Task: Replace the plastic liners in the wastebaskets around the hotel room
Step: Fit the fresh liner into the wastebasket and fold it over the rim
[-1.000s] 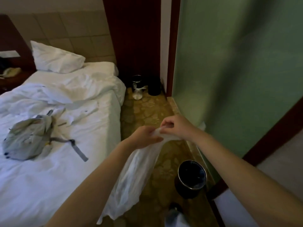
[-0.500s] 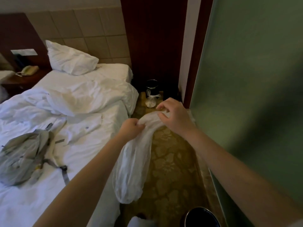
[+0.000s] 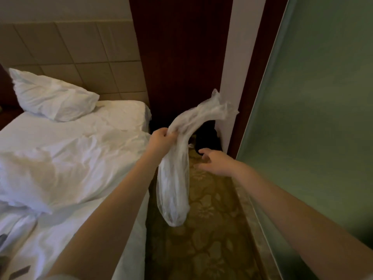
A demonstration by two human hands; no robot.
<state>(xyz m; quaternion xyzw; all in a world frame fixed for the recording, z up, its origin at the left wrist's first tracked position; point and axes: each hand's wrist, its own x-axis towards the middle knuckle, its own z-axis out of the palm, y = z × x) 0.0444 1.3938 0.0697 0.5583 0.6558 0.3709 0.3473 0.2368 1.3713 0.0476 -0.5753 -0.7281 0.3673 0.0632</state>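
Left grip (image 3: 162,141) was closed round the bunched middle of the plastic liner (image 3: 173,188), fingers curled tight on the film. Right grip (image 3: 216,162) was wide, fingers spread, holding nothing, just to the right of the liner and not touching it.

Liner position: held in the air above the carpet (image 3: 201,243), in the aisle between the bed (image 3: 70,158) and the green glass panel (image 3: 323,118). Its lower part hung down as a long slack pouch. Its upper part arched up and to the right, toward the white wall strip. It looked thin and nearly empty; whether it was a fresh liner or a used one could not be told.

A dark object (image 3: 207,138) sat on the floor in the far corner, just beyond the right grip. Possibly a wastebasket, but too dark to confirm.

Progress, as judged:
- Liner in hand: yes.
- Liner opened out: no, gathered in a bunch.
- Liner fitted in a basket: no; no lined basket in view.
- Other baskets in the room: not in view, status unknown.

Estimate: one replacement partway through, with opening and fitting left to do.
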